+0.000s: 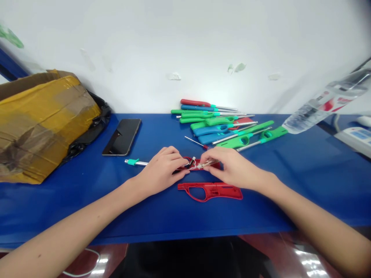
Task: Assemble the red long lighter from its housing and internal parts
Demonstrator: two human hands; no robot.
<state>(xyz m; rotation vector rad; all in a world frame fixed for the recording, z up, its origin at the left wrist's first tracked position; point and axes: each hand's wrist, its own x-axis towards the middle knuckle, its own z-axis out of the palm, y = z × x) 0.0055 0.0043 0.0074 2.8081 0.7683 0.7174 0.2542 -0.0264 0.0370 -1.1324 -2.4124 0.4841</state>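
My left hand (160,172) grips the opened red half of a long-nozzle lighter (197,160), its fingertips on the small parts and white wire inside. The metal nozzle (141,163) with a teal piece sticks out to the left of that hand. My right hand (232,168) pinches a clear fuel tank (207,164) over the right part of the same half; its fingers partly hide the tank and shell. Just in front of both hands lies the other red shell half (226,191), inner side up. Behind them is a thin screwdriver (195,142) with a red handle.
Several green, blue and red lighters (220,129) are piled toward the wall. A phone (122,137) and a taped cardboard box (49,127) are on the left of the blue table (145,216). A tilted-looking plastic bottle (324,102) and a white device (356,137) stand right.
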